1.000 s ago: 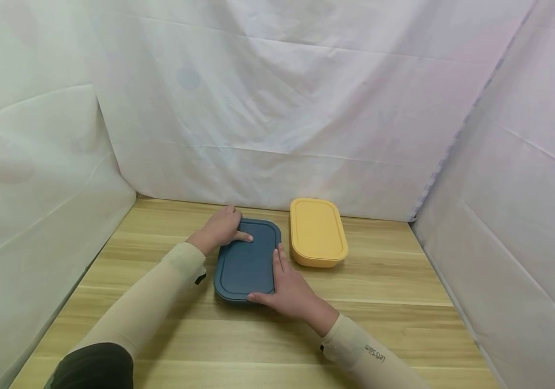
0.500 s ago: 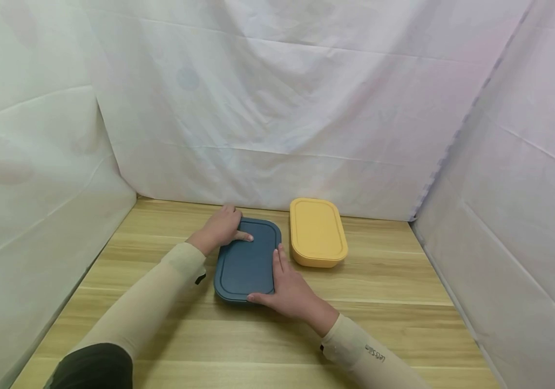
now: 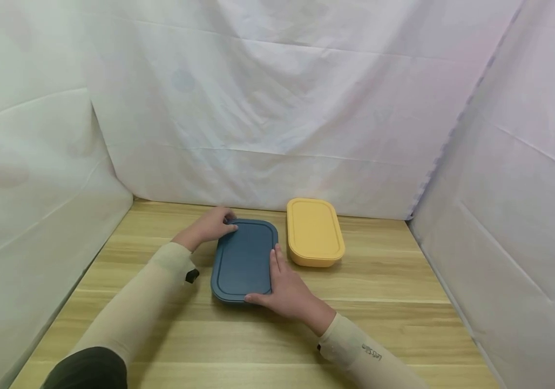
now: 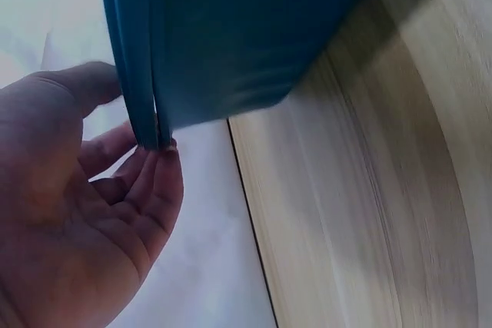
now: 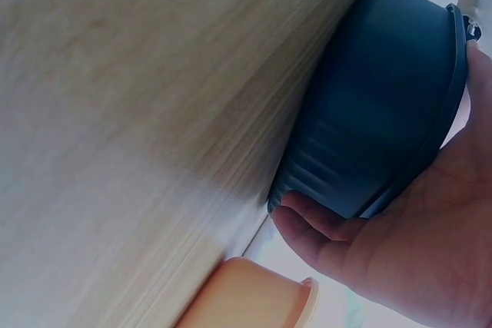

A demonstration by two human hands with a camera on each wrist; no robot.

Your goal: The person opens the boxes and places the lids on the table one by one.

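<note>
Left hand point(image 3: 210, 225) pinches blue box point(image 5: 377, 105), apparently at lid point(image 3: 244, 262); right hand point(image 3: 290, 290) grips its side. Yellow box point(image 3: 315, 229) just beside, cloth point(image 3: 258, 113) behind.

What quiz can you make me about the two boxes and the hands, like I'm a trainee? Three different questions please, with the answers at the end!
1. Pick one: a dark blue, rounded-rectangular, plastic-looking box stands on the light wood-grained table. Which hand is at its far left corner?
A) right
B) left
C) neither

2. True or false: neither hand touches the yellow, rounded-rectangular, plastic-looking box.

3. Fill in: in the head view, the yellow box stands to the ____ of the blue box.

Key:
1. B, the left hand.
2. True.
3. right
</note>
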